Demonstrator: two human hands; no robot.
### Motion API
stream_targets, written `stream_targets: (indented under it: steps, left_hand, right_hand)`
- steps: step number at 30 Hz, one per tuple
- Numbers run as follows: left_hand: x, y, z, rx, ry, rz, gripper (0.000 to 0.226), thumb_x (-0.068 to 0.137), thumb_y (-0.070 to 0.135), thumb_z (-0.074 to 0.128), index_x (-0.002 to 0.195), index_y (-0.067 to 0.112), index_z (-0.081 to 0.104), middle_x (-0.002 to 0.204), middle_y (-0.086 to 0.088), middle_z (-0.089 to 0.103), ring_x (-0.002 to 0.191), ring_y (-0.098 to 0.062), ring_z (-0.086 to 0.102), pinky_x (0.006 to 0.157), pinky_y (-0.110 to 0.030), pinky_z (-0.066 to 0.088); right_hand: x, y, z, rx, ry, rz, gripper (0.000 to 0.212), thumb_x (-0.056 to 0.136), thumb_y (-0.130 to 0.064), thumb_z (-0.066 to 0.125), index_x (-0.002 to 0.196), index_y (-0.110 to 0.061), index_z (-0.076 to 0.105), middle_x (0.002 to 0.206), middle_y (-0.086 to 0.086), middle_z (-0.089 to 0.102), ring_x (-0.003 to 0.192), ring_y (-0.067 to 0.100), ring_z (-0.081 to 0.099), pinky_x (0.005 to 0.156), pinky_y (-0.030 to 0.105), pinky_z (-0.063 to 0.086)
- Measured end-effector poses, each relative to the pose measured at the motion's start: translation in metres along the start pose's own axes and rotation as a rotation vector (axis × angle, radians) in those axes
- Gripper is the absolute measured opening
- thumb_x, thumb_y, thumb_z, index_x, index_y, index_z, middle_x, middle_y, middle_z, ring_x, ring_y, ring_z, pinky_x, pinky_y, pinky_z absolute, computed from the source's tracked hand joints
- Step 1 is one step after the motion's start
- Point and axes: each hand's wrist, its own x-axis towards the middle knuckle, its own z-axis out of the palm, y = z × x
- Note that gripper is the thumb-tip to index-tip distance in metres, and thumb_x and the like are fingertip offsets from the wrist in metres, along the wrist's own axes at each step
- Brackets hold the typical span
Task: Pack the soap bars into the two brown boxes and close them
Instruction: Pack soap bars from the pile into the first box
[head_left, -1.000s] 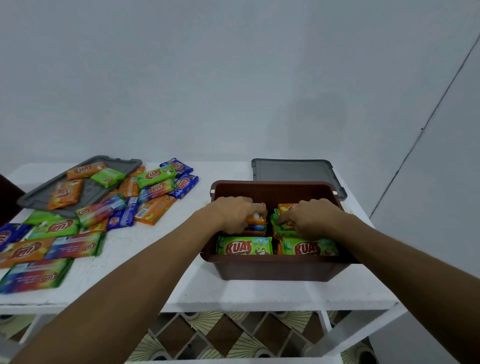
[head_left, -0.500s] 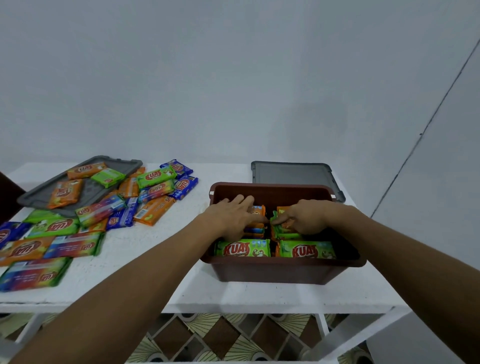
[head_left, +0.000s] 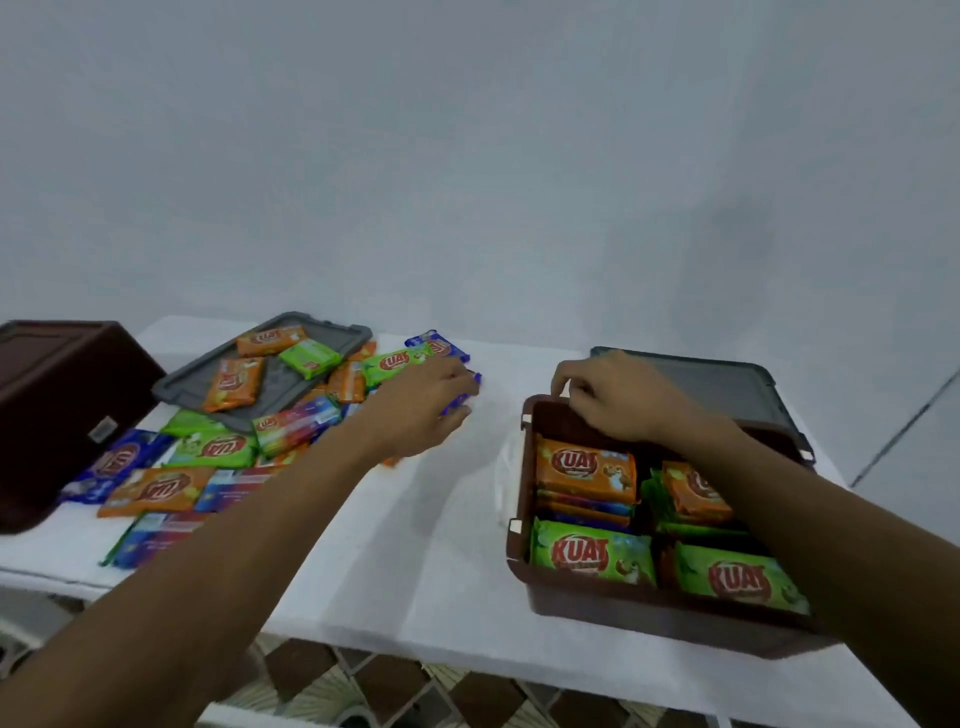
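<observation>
The left grip (head_left: 421, 402) is closed on a blue-wrapped soap bar (head_left: 460, 397), thumb and bent fingers pinching it just above the white tabletop (head_left: 415, 545). Out to that grip's left, loose wrapped soap bars (head_left: 156, 488) in orange, green and blue lie heaped, some on a flat grey plastic lid (head_left: 275, 384). Further out that way stands a second brown plastic box (head_left: 62, 405).

The right grip (head_left: 618, 400) is curled over the far rim of the open brown plastic box (head_left: 623, 608), holding it at the far left corner. Below and nearer than this grip, packed soap bars (head_left: 589, 553) fill the box in stacks, green ones in front and orange ones behind. Just beyond the knuckles lies another grey plastic lid (head_left: 717, 384), touching the box's far side.
</observation>
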Motion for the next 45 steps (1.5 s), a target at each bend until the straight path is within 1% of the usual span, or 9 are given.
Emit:
stream_targets:
  steps: [11, 17, 21, 25, 30, 34, 36, 40, 45]
  left_hand:
    - [-0.083, -0.159, 0.027, -0.028, -0.312, -0.474, 0.072, 0.075, 0.045, 0.078, 0.133, 0.017, 0.046, 0.13, -0.006, 0.044, 0.116, -0.025, 0.047, 0.09, -0.035, 0.044]
    - [-0.09, -0.186, 0.016, -0.203, -0.224, -0.422, 0.03, 0.1, 0.03, 0.048, 0.122, 0.012, 0.056, 0.113, -0.012, 0.063, 0.095, -0.025, 0.058, 0.074, -0.035, 0.045]
    - [-0.095, -0.205, 0.005, -0.59, -0.086, -0.593, 0.029, 0.104, 0.022, 0.038, 0.106, 0.004, 0.061, 0.093, -0.017, 0.068, 0.081, -0.03, 0.063, 0.075, -0.048, 0.053]
    - [-0.094, -0.205, -0.001, -0.931, -0.122, -0.796, 0.029, 0.105, 0.026, 0.038, 0.111, 0.009, 0.06, 0.099, -0.011, 0.07, 0.086, -0.019, 0.068, 0.078, -0.035, 0.054]
    - [-0.087, -0.201, -0.001, -0.888, -0.146, -0.788, 0.028, 0.101, 0.038, 0.045, 0.111, 0.018, 0.062, 0.1, -0.003, 0.071, 0.09, -0.016, 0.069, 0.085, -0.038, 0.054]
    - [-0.078, -0.188, -0.006, -0.95, -0.181, -0.723, 0.017, 0.098, 0.028, 0.054, 0.113, 0.02, 0.057, 0.105, 0.001, 0.068, 0.094, -0.012, 0.067, 0.081, -0.03, 0.056]
    - [-0.071, -0.179, -0.009, -0.994, -0.164, -0.704, 0.017, 0.097, 0.023, 0.056, 0.114, 0.018, 0.057, 0.107, 0.001, 0.067, 0.096, -0.013, 0.067, 0.081, -0.029, 0.056]
    - [-0.053, -0.158, -0.013, -0.935, -0.158, -0.621, 0.014, 0.095, 0.023, 0.06, 0.109, 0.021, 0.063, 0.103, 0.004, 0.067, 0.092, -0.011, 0.067, 0.078, -0.028, 0.054]
    - [-0.01, -0.107, -0.028, -0.816, -0.132, -0.467, 0.019, 0.093, 0.02, 0.064, 0.112, 0.016, 0.065, 0.105, 0.001, 0.067, 0.088, -0.01, 0.066, 0.071, -0.021, 0.051]
  right_hand:
    - [0.152, -0.068, 0.078, 0.018, -0.264, -0.073, 0.023, 0.085, -0.024, 0.058, 0.107, -0.029, 0.063, 0.111, -0.003, 0.062, 0.102, 0.02, 0.057, 0.085, 0.042, 0.051]
    - [0.199, -0.102, 0.118, -0.064, -0.366, -0.004, 0.037, 0.086, -0.033, 0.058, 0.123, -0.031, 0.056, 0.122, -0.004, 0.06, 0.116, 0.022, 0.053, 0.09, 0.039, 0.048]
    - [0.216, -0.106, 0.142, -0.106, -0.47, 0.073, 0.061, 0.085, -0.047, 0.058, 0.141, -0.032, 0.038, 0.14, 0.003, 0.046, 0.131, 0.03, 0.038, 0.106, 0.054, 0.036]
    - [0.225, -0.111, 0.146, -0.095, -0.472, 0.154, 0.068, 0.09, -0.056, 0.053, 0.148, -0.031, 0.03, 0.152, 0.006, 0.034, 0.143, 0.032, 0.022, 0.114, 0.056, 0.024]
    - [0.224, -0.119, 0.137, -0.063, -0.472, 0.193, 0.075, 0.079, -0.057, 0.068, 0.139, -0.024, 0.04, 0.139, 0.005, 0.045, 0.129, 0.025, 0.042, 0.104, 0.044, 0.041]
    - [0.216, -0.114, 0.117, 0.027, -0.461, 0.112, 0.036, 0.078, -0.039, 0.075, 0.104, -0.023, 0.055, 0.104, -0.001, 0.06, 0.095, 0.018, 0.058, 0.073, 0.026, 0.047]
    - [0.208, -0.111, 0.1, 0.051, -0.422, 0.111, 0.03, 0.078, -0.032, 0.074, 0.098, -0.023, 0.053, 0.1, 0.0, 0.062, 0.089, 0.018, 0.059, 0.07, 0.027, 0.047]
    - [0.177, -0.097, 0.048, 0.353, -0.38, 0.192, 0.061, 0.076, -0.019, 0.077, 0.125, -0.03, 0.043, 0.108, 0.001, 0.065, 0.087, 0.018, 0.067, 0.075, 0.033, 0.058]
    - [0.11, -0.065, -0.011, 0.577, -0.159, 0.287, 0.033, 0.078, -0.008, 0.076, 0.091, -0.018, 0.047, 0.097, 0.013, 0.065, 0.076, 0.023, 0.07, 0.056, 0.035, 0.059]
